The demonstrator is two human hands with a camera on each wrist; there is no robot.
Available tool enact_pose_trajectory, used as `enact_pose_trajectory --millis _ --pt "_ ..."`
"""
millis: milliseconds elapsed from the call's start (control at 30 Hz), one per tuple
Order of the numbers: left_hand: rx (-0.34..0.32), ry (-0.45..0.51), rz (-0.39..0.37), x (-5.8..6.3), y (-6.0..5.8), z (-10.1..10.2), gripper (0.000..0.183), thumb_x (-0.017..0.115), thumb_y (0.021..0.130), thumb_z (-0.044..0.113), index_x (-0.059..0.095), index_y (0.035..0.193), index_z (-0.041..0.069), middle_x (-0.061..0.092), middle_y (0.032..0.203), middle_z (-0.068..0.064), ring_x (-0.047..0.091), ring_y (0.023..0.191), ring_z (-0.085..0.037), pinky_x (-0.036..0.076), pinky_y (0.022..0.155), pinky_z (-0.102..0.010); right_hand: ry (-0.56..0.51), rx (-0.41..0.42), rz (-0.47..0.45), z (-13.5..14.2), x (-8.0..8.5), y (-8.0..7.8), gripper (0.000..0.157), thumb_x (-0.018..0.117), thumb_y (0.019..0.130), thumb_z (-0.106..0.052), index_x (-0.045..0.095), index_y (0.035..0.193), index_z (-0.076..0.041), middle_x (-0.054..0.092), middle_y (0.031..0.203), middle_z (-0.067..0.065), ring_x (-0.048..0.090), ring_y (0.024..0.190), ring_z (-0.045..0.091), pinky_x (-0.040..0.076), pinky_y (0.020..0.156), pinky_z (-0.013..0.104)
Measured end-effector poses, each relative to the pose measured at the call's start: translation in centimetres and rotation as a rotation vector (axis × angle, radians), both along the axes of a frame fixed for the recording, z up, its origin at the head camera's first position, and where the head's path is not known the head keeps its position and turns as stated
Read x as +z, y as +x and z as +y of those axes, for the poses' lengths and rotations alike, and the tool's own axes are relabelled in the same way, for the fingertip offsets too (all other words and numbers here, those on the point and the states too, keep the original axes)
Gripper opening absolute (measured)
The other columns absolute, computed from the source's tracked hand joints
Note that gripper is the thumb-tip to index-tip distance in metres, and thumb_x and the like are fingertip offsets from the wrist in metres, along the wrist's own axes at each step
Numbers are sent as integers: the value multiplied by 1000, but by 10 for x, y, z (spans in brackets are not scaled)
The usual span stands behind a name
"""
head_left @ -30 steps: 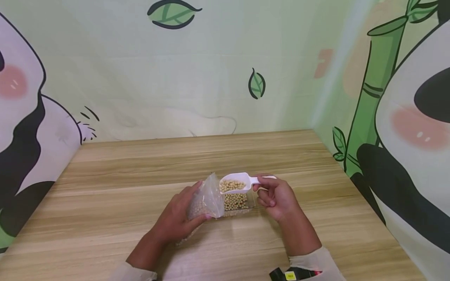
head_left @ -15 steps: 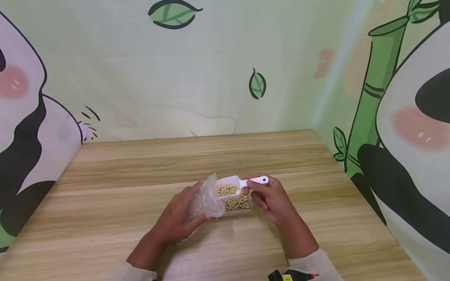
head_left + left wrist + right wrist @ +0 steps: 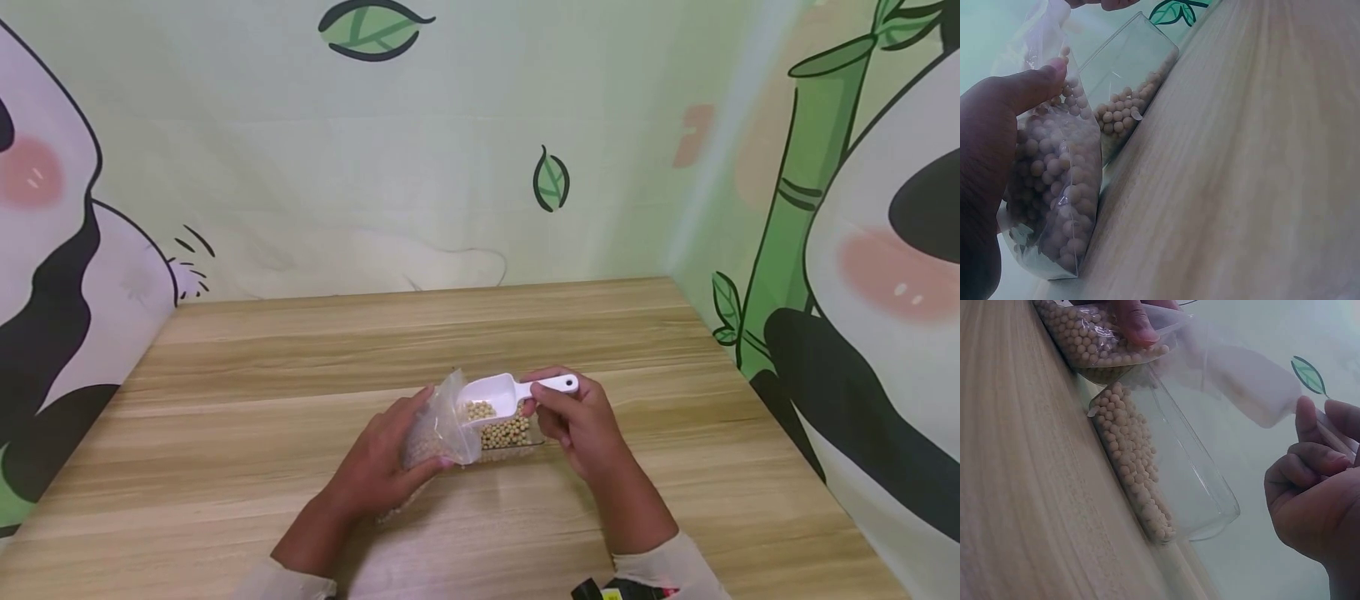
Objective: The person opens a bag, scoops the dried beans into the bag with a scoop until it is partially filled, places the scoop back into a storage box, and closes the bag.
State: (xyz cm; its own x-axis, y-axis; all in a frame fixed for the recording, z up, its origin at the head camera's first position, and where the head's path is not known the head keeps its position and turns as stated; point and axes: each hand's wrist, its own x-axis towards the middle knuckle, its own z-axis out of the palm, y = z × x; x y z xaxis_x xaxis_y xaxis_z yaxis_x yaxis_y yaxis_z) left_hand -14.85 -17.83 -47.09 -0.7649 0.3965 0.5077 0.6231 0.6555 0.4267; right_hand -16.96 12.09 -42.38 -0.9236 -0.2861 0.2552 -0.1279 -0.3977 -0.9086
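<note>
My left hand (image 3: 382, 458) grips a clear plastic bag (image 3: 452, 429), which bulges with round pale beans like soybeans in the left wrist view. Between thumb and fingers, my right hand (image 3: 581, 429) pinches the handle of a white scoop (image 3: 491, 390). The scoop tilts left, its lip at the bag's mouth, and a small heap of beans (image 3: 477, 410) lies near that lip. Below the scoop, a clear rectangular container (image 3: 1200, 481) stands on the table, partly filled with the same beans (image 3: 1125, 444). The bag stands right beside the container, on its left.
The wood-grain table (image 3: 300, 350) runs back to a pale green wall cloth (image 3: 450, 167) printed with leaves and pandas. A thin pale flake (image 3: 1137, 115) shows against the container's side in the left wrist view.
The scoop has moved left from over the container to the bag's mouth and tipped, and it holds fewer beans. My left hand and the bag have hardly moved.
</note>
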Motion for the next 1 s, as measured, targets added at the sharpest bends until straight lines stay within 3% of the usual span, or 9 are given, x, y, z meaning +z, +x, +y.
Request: enact_pose_trajectory --millis 267,733,867,1000 --pt "-1 0 10 -2 -1 0 96 91 87 36 43 166 8 70 137 -9 66 106 -17 53 93 -45 -70 -54 22 0 2 0 36 51 105 5 80 100 -15 75 71 -7 25 43 9 8 50 38" --pt "4 8 -3 1 1 0 95 90 88 36 43 166 10 70 140 -11 68 111 -22 55 94 -48 -74 -65 72 2 4 2 36 52 105 6 81 99 -15 75 70 -7 18 46 18 9 49 39" --pt "-2 5 2 1 1 0 96 90 88 36 42 167 10 70 141 -11 68 113 -22 55 95 -48 -86 -130 57 2 4 2 40 49 101 10 80 94 -15 71 66 -7 23 44 12 10 50 38" --pt "-7 4 3 1 0 1 96 91 87 35 43 166 7 70 141 -12 68 113 -22 54 95 -48 -102 -239 33 1 7 3 42 48 95 13 79 87 -14 66 62 -5 40 43 3 15 47 31"
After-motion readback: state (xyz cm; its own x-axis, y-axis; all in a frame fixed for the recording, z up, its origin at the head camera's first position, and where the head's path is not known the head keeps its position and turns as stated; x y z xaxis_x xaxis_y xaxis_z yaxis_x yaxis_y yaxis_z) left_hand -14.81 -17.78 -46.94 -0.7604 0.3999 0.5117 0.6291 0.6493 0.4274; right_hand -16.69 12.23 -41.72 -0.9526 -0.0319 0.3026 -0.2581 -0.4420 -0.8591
